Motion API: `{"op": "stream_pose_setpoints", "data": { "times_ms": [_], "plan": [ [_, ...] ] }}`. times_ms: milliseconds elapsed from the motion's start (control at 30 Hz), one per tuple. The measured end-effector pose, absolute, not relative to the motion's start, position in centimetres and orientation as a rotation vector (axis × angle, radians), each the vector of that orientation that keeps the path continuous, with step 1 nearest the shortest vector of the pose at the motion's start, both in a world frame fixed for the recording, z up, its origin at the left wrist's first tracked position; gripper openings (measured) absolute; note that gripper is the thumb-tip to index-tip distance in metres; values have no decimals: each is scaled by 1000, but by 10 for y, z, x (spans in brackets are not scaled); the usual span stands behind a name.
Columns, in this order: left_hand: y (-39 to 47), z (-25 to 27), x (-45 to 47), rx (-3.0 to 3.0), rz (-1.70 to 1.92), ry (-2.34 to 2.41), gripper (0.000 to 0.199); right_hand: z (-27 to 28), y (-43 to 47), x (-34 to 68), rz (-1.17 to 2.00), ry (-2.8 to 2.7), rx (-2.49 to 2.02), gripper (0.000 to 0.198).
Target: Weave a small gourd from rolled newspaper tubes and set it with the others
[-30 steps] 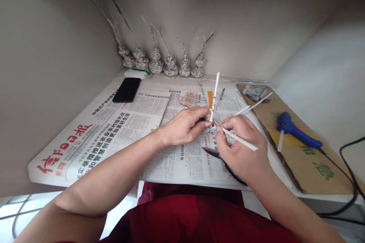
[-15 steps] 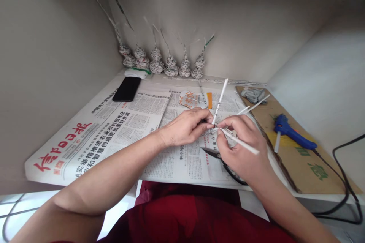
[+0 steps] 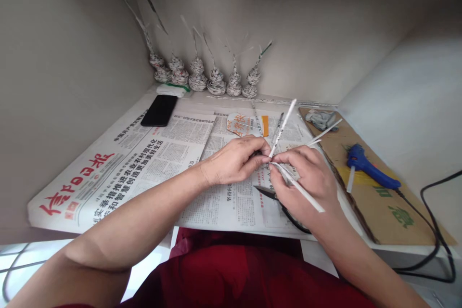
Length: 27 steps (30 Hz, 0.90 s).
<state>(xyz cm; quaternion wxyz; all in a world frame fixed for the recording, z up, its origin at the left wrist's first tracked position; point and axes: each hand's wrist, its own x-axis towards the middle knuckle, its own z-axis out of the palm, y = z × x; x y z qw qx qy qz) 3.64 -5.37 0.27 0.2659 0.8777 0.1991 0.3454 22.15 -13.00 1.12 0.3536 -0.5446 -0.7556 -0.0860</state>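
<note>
Both hands meet above the newspaper-covered table. My left hand [image 3: 245,156] is closed in a pinch at the joint of several rolled paper strips. My right hand [image 3: 306,178] pinches the same bundle from the other side, its fingertips close to the left ones. One printed paper strip [image 3: 283,127] rises up and away between the hands. A white paper strip [image 3: 305,193] slants down across the right palm, and others stick out behind the right fingers. The crossing point is mostly hidden by my fingertips. Partly under the right hand lie black-handled scissors [image 3: 267,192].
Several woven paper gourds [image 3: 198,77] stand along the back wall. A black phone [image 3: 159,110] lies on the newspaper [image 3: 137,163] at left. At right, a blue glue gun [image 3: 371,168] with a cord rests on cardboard [image 3: 393,221], beside a crumpled grey cloth [image 3: 322,119].
My right hand has shifted slightly left, closer to my left fingertips. The upright strip leans more to the right, and the white strip across the right palm points more steeply down.
</note>
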Motion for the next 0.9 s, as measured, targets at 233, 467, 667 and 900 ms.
{"op": "stream_pose_setpoints", "data": {
  "times_ms": [233, 467, 667, 900],
  "plan": [
    [-54, 1, 37, 2338, 913, 540, 15, 9, -129, 222, -245, -1966, -1396, 8],
    [-44, 0, 32, 2128, 826, 512, 38, 7, -125, 222, -130, -1896, -1406, 9],
    [-37, 0, 32, 2272, 833, 448, 34, 5, -123, 220, -78, -1863, -1416, 10],
    [-36, -1, 33, 2303, 854, 471, 31, 4, -126, 222, -135, -1926, -1419, 9]
  ]
}}
